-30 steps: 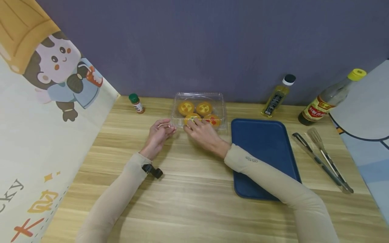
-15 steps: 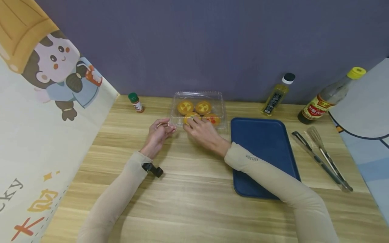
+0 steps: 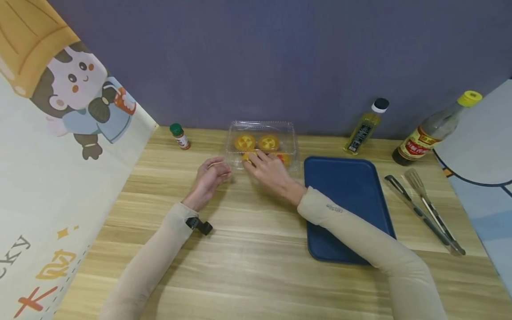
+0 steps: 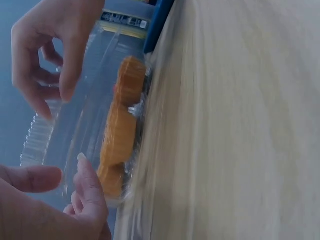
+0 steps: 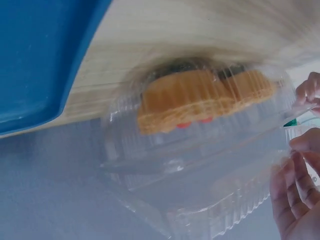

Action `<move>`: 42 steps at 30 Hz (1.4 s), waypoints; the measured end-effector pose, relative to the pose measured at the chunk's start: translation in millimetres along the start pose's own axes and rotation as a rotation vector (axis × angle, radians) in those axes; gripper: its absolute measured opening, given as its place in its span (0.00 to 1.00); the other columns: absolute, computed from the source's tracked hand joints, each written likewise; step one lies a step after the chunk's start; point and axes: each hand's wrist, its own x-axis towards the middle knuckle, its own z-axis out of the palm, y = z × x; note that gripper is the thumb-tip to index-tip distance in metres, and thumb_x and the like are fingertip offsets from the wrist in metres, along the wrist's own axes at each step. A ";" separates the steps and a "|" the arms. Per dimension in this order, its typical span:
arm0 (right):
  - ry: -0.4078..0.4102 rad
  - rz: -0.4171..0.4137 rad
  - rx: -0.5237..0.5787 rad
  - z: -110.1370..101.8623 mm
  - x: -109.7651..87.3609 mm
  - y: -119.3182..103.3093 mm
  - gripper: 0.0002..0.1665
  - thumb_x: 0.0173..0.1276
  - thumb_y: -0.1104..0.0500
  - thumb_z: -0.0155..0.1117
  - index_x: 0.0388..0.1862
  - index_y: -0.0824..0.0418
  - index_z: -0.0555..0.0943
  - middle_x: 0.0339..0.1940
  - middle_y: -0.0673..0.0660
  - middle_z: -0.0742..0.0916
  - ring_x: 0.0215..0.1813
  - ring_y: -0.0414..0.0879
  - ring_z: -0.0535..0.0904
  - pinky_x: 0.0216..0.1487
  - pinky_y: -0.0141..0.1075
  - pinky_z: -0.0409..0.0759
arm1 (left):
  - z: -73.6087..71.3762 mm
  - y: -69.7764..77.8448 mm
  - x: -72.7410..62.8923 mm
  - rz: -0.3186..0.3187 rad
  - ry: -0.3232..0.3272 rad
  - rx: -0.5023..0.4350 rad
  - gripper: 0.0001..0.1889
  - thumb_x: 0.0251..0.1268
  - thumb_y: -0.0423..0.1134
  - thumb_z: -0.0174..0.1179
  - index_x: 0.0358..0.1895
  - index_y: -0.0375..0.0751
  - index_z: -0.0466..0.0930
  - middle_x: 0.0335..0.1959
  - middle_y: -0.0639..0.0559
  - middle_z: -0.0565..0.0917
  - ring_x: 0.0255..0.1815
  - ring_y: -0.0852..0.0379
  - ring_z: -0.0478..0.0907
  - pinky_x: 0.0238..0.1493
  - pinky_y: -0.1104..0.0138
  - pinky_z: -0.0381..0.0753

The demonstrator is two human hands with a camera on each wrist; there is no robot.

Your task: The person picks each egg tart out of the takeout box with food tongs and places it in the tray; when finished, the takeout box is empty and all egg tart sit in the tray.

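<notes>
A clear plastic clamshell box stands against the back wall. Several round orange-yellow pastries lie inside, some with red topping. My right hand reaches over the front of the box; its thumb and fingertips pinch the lid's edge in the right wrist view. Part of the front pastries is hidden behind it. At the box's left front corner is my left hand, thumb and fingers bent. A gap shows between its thumb and forefinger in the left wrist view; whether thin plastic lies between them I cannot tell.
A blue tray lies on the wooden table under the right forearm. Tongs lie to its right. An oil bottle and a sauce bottle stand behind. A green-capped shaker is at the back left.
The lid's front edge sits slightly higher than before, with the right fingers at it. The left fingers have bent a little more at the corner. The tray, bottles and tongs have not moved.
</notes>
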 end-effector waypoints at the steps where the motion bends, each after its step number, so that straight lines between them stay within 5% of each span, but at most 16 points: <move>1: 0.008 0.007 0.001 -0.7 -0.5 1.1 0.13 0.76 0.69 0.58 0.52 0.55 0.83 0.50 0.55 0.86 0.50 0.50 0.86 0.33 0.36 0.90 | -1.0 0.6 0.9 -0.001 -0.007 0.007 0.28 0.74 0.25 0.52 0.76 0.31 0.61 0.48 0.46 0.80 0.41 0.57 0.83 0.52 0.68 0.89; 8: 0.044 0.050 0.037 -14.2 -4.9 14.5 0.09 0.78 0.68 0.57 0.47 0.59 0.84 0.47 0.58 0.87 0.47 0.51 0.86 0.31 0.38 0.90 | -12.1 7.5 13.0 -0.027 -0.014 0.031 0.26 0.80 0.32 0.50 0.78 0.36 0.65 0.49 0.49 0.82 0.39 0.59 0.82 0.50 0.68 0.88; 15: 0.021 0.115 0.052 -32.0 -12.9 37.5 0.05 0.75 0.67 0.64 0.45 0.61 0.84 0.43 0.59 0.86 0.42 0.53 0.84 0.27 0.38 0.87 | -16.5 16.4 25.9 -0.036 -0.020 0.054 0.25 0.83 0.34 0.45 0.79 0.39 0.64 0.68 0.43 0.76 0.48 0.57 0.79 0.52 0.68 0.87; 20: 0.024 0.174 0.065 -39.2 -19.5 53.3 0.03 0.76 0.66 0.62 0.43 0.64 0.83 0.41 0.60 0.85 0.38 0.54 0.82 0.22 0.38 0.83 | -16.1 19.1 31.3 -0.028 -0.043 0.079 0.27 0.82 0.35 0.51 0.79 0.43 0.65 0.76 0.40 0.70 0.49 0.57 0.78 0.46 0.73 0.85; 30: 0.065 0.318 0.212 -50.0 -26.8 76.3 0.04 0.75 0.63 0.64 0.43 0.63 0.83 0.36 0.60 0.84 0.33 0.54 0.78 0.23 0.42 0.81 | -18.9 22.4 31.8 -0.029 -0.100 0.176 0.29 0.79 0.30 0.52 0.80 0.48 0.65 0.60 0.48 0.76 0.44 0.59 0.77 0.44 0.74 0.85; 37: 0.065 0.395 0.307 -60.3 -27.6 88.2 0.07 0.72 0.61 0.69 0.44 0.62 0.84 0.39 0.60 0.84 0.38 0.54 0.80 0.34 0.44 0.85 | -22.9 23.2 28.4 -0.038 -0.162 0.250 0.30 0.78 0.29 0.53 0.80 0.47 0.64 0.67 0.39 0.74 0.45 0.59 0.79 0.50 0.72 0.87; 42: 0.110 0.441 0.341 -67.0 -27.4 94.0 0.08 0.71 0.59 0.71 0.45 0.62 0.85 0.40 0.59 0.86 0.39 0.54 0.83 0.32 0.46 0.86 | -27.7 22.2 21.2 -0.035 -0.174 0.286 0.30 0.78 0.30 0.55 0.80 0.47 0.64 0.70 0.36 0.73 0.44 0.59 0.81 0.50 0.72 0.88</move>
